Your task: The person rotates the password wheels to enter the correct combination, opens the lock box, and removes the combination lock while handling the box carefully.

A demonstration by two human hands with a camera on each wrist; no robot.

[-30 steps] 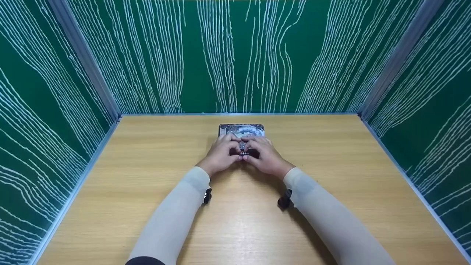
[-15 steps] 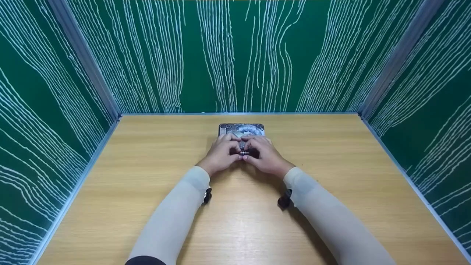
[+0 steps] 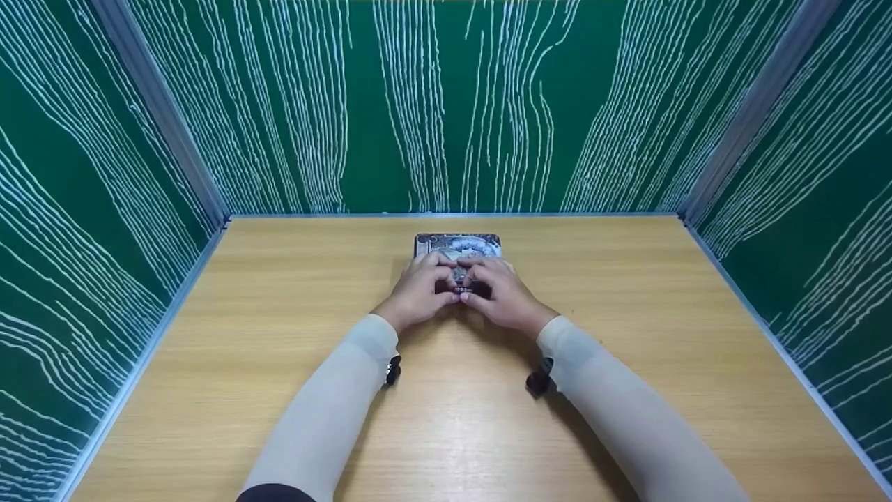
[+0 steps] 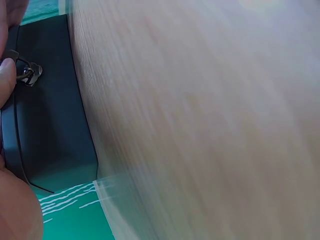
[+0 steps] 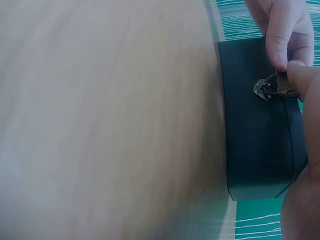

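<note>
A small dark box (image 3: pixel 456 245) with a patterned silver-and-black lid stands near the back of the wooden table. Its dark front (image 4: pixel 50 110) carries a metal clasp (image 5: pixel 286 86) with a ring and a small scalloped plate (image 5: pixel 260 89). My left hand (image 3: pixel 420 289) lies over the left side of the lid, its thumb at the clasp. From the right, my right hand (image 3: pixel 507 296) mirrors it, pinching the clasp's flap. Both thumbs meet at the middle of the front edge. The lid looks down on the box. Fingers hide much of the lid's near part.
The wooden table (image 3: pixel 446 418) spreads around the box. Green panels (image 3: pixel 362 104) with white wavy lines rise behind and at both sides, joined by grey posts (image 3: pixel 167 111). Dark wrist cameras (image 3: pixel 539 380) sit under the pale sleeves (image 3: pixel 327 411).
Both hands stay at the box's front edge. The thumbs and the clasp between them have shifted upward very slightly; the box keeps its place.
</note>
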